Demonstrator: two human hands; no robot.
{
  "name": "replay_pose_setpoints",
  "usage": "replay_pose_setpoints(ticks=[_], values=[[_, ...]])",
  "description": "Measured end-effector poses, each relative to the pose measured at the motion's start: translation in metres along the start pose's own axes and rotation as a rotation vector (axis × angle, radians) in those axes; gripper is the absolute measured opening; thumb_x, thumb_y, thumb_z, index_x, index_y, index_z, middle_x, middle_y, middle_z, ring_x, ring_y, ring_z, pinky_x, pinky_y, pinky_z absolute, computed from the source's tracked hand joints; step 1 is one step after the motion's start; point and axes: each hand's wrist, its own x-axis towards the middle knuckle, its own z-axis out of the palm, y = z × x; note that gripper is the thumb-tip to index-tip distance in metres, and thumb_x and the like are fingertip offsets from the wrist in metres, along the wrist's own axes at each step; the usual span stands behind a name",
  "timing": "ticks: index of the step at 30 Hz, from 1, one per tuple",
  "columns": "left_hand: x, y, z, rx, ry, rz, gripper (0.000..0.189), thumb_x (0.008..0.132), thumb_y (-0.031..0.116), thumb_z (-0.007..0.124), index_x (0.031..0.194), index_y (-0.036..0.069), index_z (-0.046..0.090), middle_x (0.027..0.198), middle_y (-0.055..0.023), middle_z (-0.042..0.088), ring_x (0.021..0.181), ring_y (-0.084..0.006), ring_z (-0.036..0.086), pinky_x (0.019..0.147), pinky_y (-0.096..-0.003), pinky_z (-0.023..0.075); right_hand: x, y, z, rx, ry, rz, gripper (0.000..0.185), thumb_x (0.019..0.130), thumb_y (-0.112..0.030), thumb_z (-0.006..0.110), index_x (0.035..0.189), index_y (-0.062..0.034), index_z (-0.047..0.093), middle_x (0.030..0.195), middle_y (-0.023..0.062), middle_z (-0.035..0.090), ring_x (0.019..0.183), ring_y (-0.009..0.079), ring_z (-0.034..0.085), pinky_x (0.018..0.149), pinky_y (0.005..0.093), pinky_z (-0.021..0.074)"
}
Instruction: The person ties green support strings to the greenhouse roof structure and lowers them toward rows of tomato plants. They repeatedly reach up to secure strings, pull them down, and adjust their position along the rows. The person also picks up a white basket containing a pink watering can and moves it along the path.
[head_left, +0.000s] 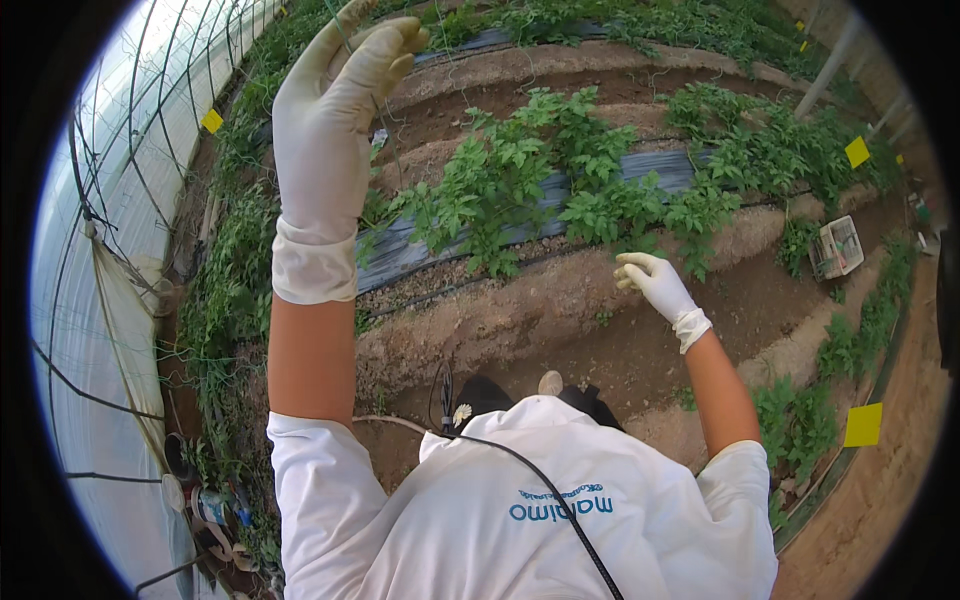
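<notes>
My left hand, in a white glove with stained fingertips, is raised high at the upper left. Its fingers are bent, and a thin green twine runs down across it; whether the fingers grip the twine is not clear. Lower and to the right, my right hand hovers over the soil beside the row, gloved too, its fingers slightly curled with nothing visible in them. In front of me leafy tomato-like plants grow through dark plastic mulch film, with a black drip hose along the bed.
A plastic sheet wall with netting curves along the left. Yellow sticky cards hang at both sides. A white plastic crate sits in the furrow at right. More plant rows lie beyond; a black cable crosses my shirt.
</notes>
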Motion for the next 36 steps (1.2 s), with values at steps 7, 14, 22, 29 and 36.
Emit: replay_pose_setpoints(ticks=[7,14,22,29,36], values=[[-0.008,-0.020,0.034,-0.677,0.221,0.058,0.028,0.099,0.022,0.050,0.121,0.005,0.058,0.075,0.0015,0.061,0.046,-0.0037,0.032,0.042,-0.0208,0.0239,0.043,-0.122,-0.047,-0.169,-0.009,-0.226,0.037,0.094,-0.016,0.051,0.125,0.0045,0.054,0.108,0.0145,0.067,0.091,0.0172,0.067,0.083,0.0296,0.0492],[-0.003,-0.050,0.020,-0.238,0.259,-0.054,0.026,0.096,0.018,0.056,0.109,-0.003,0.064,0.067,-0.0058,0.064,0.046,-0.0022,0.038,0.045,-0.0180,0.0292,0.072,-0.279,-0.059,-0.640,0.249,-0.875,0.032,0.091,-0.020,0.055,0.118,-0.0036,0.061,0.103,0.0178,0.067,0.093,0.0334,0.065,0.082,0.0375,0.0502],[0.027,-0.068,-0.009,-0.043,0.176,-0.072,0.023,0.096,0.014,0.055,0.107,-0.003,0.066,0.067,-0.0043,0.065,0.047,-0.0007,0.037,0.044,-0.0171,0.0273,0.073,-0.412,-0.039,-1.036,0.462,-1.291,0.024,0.089,-0.016,0.056,0.111,-0.0061,0.062,0.093,0.0165,0.067,0.085,0.0326,0.065,0.074,0.0406,0.0527],[0.030,-0.086,-0.030,-0.024,0.118,-0.074,0.023,0.096,0.016,0.054,0.103,-0.003,0.066,0.063,-0.0047,0.063,0.044,-0.0011,0.035,0.042,-0.0177,0.0242,0.080,-0.457,-0.046,-1.172,0.649,-1.456,0.026,0.087,-0.014,0.057,0.111,-0.0035,0.062,0.092,0.0126,0.067,0.086,0.0285,0.064,0.076,0.0382,0.0530],[0.038,-0.097,-0.044,0.032,0.211,-0.066,0.022,0.097,0.017,0.055,0.100,-0.003,0.064,0.062,-0.0027,0.061,0.046,-0.0018,0.040,0.043,-0.0176,0.0254,0.078,-0.467,-0.100,-1.134,0.899,-1.472,0.026,0.087,-0.009,0.058,0.112,-0.0056,0.062,0.089,0.0116,0.067,0.081,0.0281,0.063,0.072,0.0382,0.0524]])
